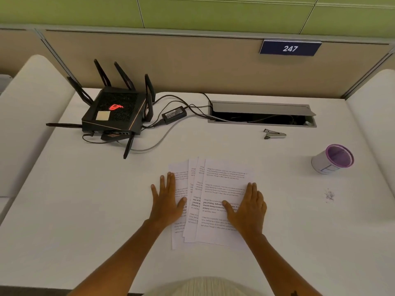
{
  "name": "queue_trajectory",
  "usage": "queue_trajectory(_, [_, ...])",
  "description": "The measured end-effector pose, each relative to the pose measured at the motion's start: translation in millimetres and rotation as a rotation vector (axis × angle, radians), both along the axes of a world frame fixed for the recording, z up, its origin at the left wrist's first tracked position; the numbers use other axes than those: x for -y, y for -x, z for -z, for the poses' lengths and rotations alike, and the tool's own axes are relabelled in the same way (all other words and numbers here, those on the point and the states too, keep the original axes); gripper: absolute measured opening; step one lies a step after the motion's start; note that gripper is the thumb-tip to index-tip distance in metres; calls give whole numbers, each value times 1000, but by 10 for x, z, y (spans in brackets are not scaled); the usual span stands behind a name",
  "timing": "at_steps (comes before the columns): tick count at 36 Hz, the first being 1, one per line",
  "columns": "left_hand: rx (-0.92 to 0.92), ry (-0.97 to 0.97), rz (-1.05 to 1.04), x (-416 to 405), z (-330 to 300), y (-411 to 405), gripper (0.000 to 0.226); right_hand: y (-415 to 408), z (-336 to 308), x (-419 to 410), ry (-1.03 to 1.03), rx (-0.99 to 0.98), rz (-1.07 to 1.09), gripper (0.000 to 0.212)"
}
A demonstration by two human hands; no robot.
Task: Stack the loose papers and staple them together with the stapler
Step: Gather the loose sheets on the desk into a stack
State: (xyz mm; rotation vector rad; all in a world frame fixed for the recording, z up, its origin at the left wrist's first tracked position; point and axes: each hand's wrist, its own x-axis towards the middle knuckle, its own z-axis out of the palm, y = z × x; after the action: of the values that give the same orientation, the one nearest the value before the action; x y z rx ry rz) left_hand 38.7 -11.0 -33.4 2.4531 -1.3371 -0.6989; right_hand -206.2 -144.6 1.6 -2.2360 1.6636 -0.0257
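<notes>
Several printed white papers (222, 184) lie fanned out and overlapping on the white desk (106, 210), right in front of me. My left hand (167, 201) rests flat, fingers apart, on the left edge of the fan. My right hand (249, 208) lies flat on the top sheet at its right side. Neither hand grips anything. A small grey and black stapler (275, 134) lies apart on the desk, far right of the papers, just in front of the cable tray.
A black router (116, 113) with several antennas, a power brick (174, 114) and cables sit at the back left. An open cable tray (261, 116) is at the back. A purple-rimmed cup (333, 159) stands right, with small debris (329, 196) near it.
</notes>
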Motion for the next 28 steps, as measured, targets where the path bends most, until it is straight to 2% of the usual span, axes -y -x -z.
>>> queue_trajectory(4, [-15,10,-28,30,-23,3,87,-97,-22,-40,-22,-20,-22,115])
queue_trajectory(11, [-38,11,-54,26,-59,3,89,-241,-39,-121,-42,-44,-68,114])
queue_trajectory(20, [-94,6,-54,4,-111,37,114,-437,-54,-236,-68,-44,-127,115])
queue_trajectory(28, [-182,44,-84,52,-158,105,120,-541,-47,-315,-84,-48,-171,114])
